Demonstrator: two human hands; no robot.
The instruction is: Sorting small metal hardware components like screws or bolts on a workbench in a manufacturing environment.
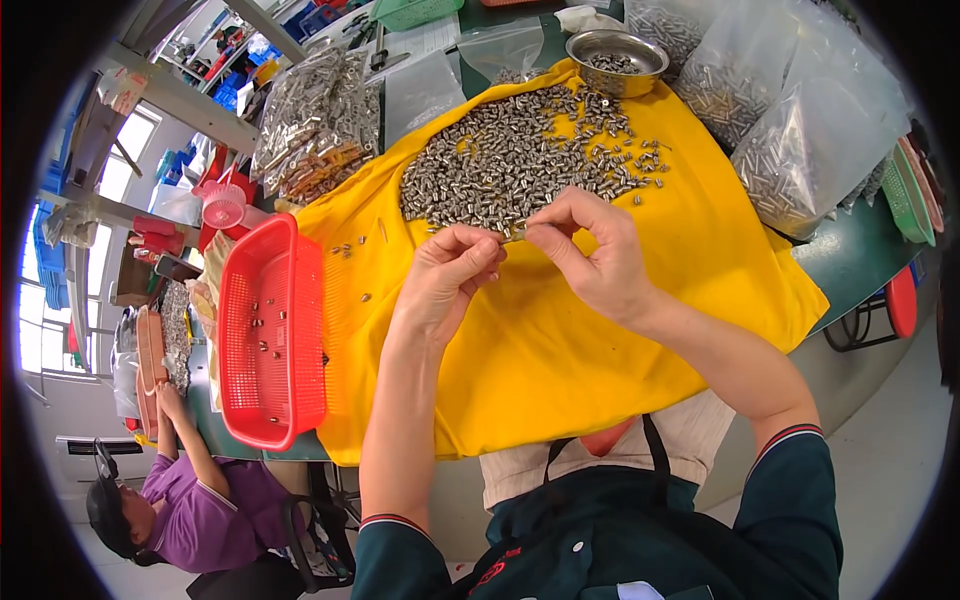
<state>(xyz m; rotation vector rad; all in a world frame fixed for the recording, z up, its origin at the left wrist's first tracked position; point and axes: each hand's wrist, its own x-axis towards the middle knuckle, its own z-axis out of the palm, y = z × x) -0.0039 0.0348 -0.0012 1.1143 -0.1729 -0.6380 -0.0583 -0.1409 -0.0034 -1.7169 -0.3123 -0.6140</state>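
Left hand, fingers curled, and right hand, index arched, nearly met, both pinching one tiny part at the fingertips above the cloth, between the pile and the near edge of the worktop.

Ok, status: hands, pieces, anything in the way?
Left hand, right hand: both pinching a tiny piece, details unclear. Metal pieces heaped beyond. Nothing visibly blocking.

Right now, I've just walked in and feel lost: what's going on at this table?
A person's left hand and right hand are close together over a yellow cloth, pinching a tiny item too small to make out. Just beyond lies a pile of small metal pieces. The red basket to the left holds a few scattered pieces.
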